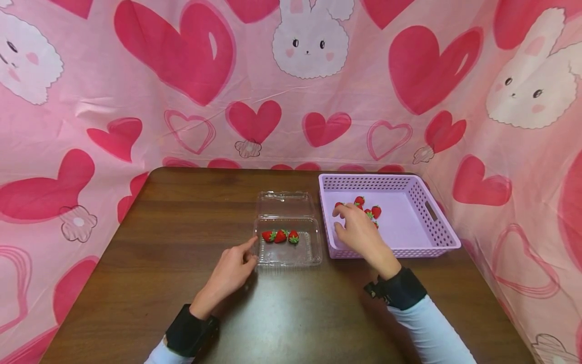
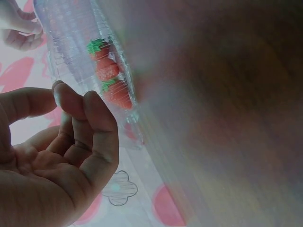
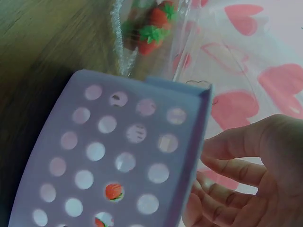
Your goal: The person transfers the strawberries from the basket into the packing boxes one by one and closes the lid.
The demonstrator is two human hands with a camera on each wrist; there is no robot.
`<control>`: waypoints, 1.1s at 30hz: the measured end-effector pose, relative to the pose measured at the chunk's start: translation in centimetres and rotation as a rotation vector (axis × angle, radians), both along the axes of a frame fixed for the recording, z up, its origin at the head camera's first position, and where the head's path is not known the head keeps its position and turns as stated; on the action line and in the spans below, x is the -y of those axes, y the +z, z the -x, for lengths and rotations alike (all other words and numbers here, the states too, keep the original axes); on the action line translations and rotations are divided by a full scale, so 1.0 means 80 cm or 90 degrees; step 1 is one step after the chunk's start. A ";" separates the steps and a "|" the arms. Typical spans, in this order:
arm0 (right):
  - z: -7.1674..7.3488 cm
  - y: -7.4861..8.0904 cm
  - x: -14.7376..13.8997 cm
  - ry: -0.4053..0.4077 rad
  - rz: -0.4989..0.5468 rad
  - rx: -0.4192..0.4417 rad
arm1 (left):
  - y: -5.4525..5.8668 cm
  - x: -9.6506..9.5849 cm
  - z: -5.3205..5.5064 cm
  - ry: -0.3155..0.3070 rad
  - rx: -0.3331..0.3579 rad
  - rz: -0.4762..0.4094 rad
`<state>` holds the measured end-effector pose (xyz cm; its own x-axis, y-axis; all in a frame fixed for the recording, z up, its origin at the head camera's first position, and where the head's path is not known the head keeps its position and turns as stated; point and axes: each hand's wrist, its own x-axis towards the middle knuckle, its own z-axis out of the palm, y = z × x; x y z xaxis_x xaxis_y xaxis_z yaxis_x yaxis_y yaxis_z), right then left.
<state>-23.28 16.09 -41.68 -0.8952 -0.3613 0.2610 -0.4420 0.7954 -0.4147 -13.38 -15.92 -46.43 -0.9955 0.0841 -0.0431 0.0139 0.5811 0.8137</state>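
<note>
My left hand [image 1: 234,268] is at the left side of a clear plastic clamshell box [image 1: 311,253], index fingertip and thumb touching its edge. In the left wrist view the left hand [image 2: 71,146] has bent fingers beside the box wall. The box lies with its lid up at the back. Three strawberries [image 1: 280,236] sit in a row inside it. Over the left part of a lilac basket [image 1: 409,222] hovers my right hand [image 1: 361,232], thumb and index finger apart, nothing seen between them. Several strawberries [image 1: 376,211] lie under and around it, partly hidden by the hand.
Both containers stand on a brown wooden table [image 1: 150,242], the basket just right of the box. The basket's perforated wall [image 3: 109,151] rises close to my right hand. Pink cloth [image 1: 291,91] with hearts and rabbits hangs behind and beside the table.
</note>
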 end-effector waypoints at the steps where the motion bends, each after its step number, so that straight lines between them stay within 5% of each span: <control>1: 0.001 -0.001 -0.002 -0.004 -0.005 0.003 | 0.000 0.000 0.000 0.000 -0.001 0.000; 33: 0.032 -0.030 -0.060 -0.114 -0.091 0.106 | 0.001 0.000 0.001 -0.006 0.009 -0.003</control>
<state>-25.82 20.86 -44.08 -0.9743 -0.2163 0.0630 -0.2246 0.9103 -0.3477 -13.44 -15.90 -46.35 -0.9939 0.0944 -0.0566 0.0084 0.5778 0.8162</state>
